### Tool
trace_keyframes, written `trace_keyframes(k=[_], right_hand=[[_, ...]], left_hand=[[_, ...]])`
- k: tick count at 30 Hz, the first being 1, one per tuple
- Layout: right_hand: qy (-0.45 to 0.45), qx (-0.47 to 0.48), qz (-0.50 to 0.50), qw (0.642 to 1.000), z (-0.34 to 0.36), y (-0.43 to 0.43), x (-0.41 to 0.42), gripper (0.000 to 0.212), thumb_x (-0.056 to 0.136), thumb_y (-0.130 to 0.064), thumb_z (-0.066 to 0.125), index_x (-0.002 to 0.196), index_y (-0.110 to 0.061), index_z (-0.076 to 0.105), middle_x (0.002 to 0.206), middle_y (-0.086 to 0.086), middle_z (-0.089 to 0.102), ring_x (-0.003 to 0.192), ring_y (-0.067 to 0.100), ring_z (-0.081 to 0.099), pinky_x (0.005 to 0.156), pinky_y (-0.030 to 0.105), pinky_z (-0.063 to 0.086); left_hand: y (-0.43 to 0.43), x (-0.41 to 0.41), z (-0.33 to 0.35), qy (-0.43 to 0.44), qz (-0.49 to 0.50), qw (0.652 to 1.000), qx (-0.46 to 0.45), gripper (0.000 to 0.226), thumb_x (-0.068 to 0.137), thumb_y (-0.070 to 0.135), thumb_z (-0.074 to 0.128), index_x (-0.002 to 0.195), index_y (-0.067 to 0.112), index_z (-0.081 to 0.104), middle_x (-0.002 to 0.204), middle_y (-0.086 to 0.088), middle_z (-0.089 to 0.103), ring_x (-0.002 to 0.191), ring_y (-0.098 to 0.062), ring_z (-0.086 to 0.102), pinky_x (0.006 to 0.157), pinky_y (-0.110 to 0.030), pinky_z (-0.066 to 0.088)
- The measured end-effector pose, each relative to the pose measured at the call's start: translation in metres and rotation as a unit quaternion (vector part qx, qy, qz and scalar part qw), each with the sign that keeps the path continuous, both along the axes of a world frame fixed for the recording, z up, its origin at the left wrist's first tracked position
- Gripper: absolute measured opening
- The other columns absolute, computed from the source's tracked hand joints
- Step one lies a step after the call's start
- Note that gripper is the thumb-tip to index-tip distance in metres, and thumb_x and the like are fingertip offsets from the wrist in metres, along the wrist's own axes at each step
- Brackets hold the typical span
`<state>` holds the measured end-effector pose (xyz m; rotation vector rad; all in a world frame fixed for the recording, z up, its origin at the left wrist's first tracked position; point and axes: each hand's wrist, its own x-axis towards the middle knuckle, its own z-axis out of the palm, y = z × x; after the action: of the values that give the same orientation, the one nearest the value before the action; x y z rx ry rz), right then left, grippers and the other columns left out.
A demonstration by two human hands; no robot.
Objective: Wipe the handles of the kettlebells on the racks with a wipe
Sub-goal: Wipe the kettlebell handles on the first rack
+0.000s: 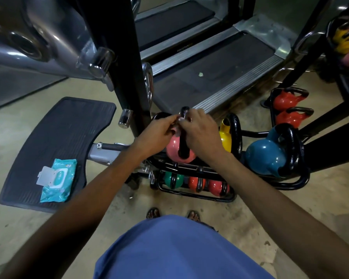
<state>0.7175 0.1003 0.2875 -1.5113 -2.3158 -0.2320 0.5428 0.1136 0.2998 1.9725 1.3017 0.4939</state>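
Pinching a pale wipe (180, 119) between curled fingertips, your left hand (159, 132) and right hand (201, 130) meet atop the black handle (183, 147) of the pink kettlebell (174, 146), on the rack (301, 177) at centre. At 8 o'clock an open teal wipe packet (57, 180), print too small to read, lies on a ribbed mat (65, 127). A black upright (129, 77) stands just left of your hands. The yellow kettlebell (225, 137) and blue kettlebell (264, 156) sit at 3 o'clock; the treadmill (210, 67) lettering at 12 is blurred.

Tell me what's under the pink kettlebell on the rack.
A lower shelf holding a green kettlebell, an orange kettlebell and a red kettlebell. Its back is covered by the upper bars.
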Motion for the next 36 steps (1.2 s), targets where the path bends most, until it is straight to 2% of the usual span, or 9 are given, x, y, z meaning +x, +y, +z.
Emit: trace_keyframes(k=[3,8,15,18,22,25,27,31,36], right_hand=[[0.184,-0.095,-0.089,0.974,-0.003,0.007,0.004,0.018,0.095,-0.03,0.061,0.105,-0.017,0.068,0.099,0.003,0.058,0.089,0.023,0.059,0.068,0.036,0.049],[0.423,-0.16,-0.151,0.879,-0.02,-0.07,-0.005,0.01,0.1,-0.028,0.062,0.094,-0.02,0.062,0.084,-0.005,0.065,0.073,0.006,0.062,0.061,0.033,0.051],[0.455,-0.175,-0.203,0.849,-0.024,-0.027,-0.008,0.01,0.102,-0.022,0.055,0.103,-0.015,0.062,0.09,-0.003,0.068,0.077,0.015,0.062,0.065,0.035,0.049],[0.508,-0.231,-0.21,0.803,-0.036,-0.047,-0.014,0.01,0.103,-0.017,0.054,0.1,-0.016,0.063,0.087,0.0,0.069,0.072,0.015,0.066,0.063,0.042,0.056],[0.59,-0.249,-0.243,0.728,-0.036,-0.005,-0.011,0.011,0.097,-0.016,0.059,0.089,-0.017,0.066,0.084,0.003,0.071,0.079,0.02,0.068,0.076,0.05,0.058],[0.588,-0.26,-0.269,0.717,-0.037,0.039,-0.009,0.013,0.082,-0.03,0.061,0.075,-0.02,0.06,0.077,0.006,0.068,0.08,0.034,0.069,0.077,0.054,0.058],[0.567,-0.265,-0.281,0.728,-0.04,0.06,-0.007,0.02,0.08,-0.033,0.063,0.068,-0.018,0.058,0.074,0.007,0.066,0.081,0.036,0.068,0.075,0.05,0.057],[0.411,-0.301,-0.266,0.818,-0.022,0.098,0.002,0.031,0.093,-0.026,0.064,0.066,-0.013,0.056,0.082,0.015,0.064,0.093,0.038,0.064,0.067,0.035,0.039],[0.166,-0.369,-0.178,0.897,0.0,0.128,0.004,0.038,0.098,-0.029,0.06,0.112,0.005,0.07,0.121,0.026,0.067,0.113,0.04,0.063,0.085,0.036,0.048]], left_hand=[[-0.013,-0.004,-0.016,-0.005,0.007,0.999,-0.033,0.069,0.09,0.032,0.068,0.15,0.037,0.036,0.132,-0.004,0.063,0.117,-0.02,0.064,0.098,-0.043,0.054],[-0.016,-0.001,-0.022,0.049,-0.011,0.998,0.047,0.089,0.084,0.022,0.079,0.157,0.025,0.03,0.163,0.011,0.026,0.147,-0.009,0.031,0.116,-0.027,0.031],[-0.006,0.006,-0.021,0.115,-0.032,0.99,0.073,0.09,0.081,0.025,0.081,0.156,0.024,0.032,0.163,0.014,0.024,0.145,-0.014,0.035,0.11,-0.042,0.044],[-0.004,0.007,-0.017,0.13,-0.039,0.988,0.077,0.089,0.081,0.027,0.081,0.156,0.022,0.033,0.164,0.012,0.023,0.146,-0.014,0.034,0.113,-0.041,0.041],[-0.002,0.012,-0.012,0.177,-0.047,0.978,0.1,0.086,0.083,0.026,0.079,0.156,0.023,0.033,0.164,0.012,0.023,0.146,-0.013,0.034,0.112,-0.04,0.042],[-0.002,0.013,-0.01,0.196,-0.052,0.974,0.102,0.088,0.082,0.029,0.079,0.156,0.022,0.032,0.164,0.011,0.023,0.146,-0.013,0.033,0.112,-0.04,0.042],[-0.001,0.014,-0.009,0.206,-0.057,0.972,0.098,0.089,0.082,0.032,0.079,0.156,0.022,0.032,0.164,0.011,0.022,0.146,-0.013,0.034,0.111,-0.04,0.043],[-0.001,0.015,-0.006,0.232,-0.064,0.966,0.094,0.087,0.085,0.032,0.077,0.157,0.021,0.029,0.165,0.011,0.019,0.145,-0.015,0.036,0.108,-0.041,0.045],[-0.029,0.023,-0.01,0.274,-0.039,0.939,0.204,0.08,0.091,0.013,0.068,0.158,0.015,0.024,0.165,-0.004,0.023,0.141,-0.024,0.043,0.112,-0.039,0.041]])
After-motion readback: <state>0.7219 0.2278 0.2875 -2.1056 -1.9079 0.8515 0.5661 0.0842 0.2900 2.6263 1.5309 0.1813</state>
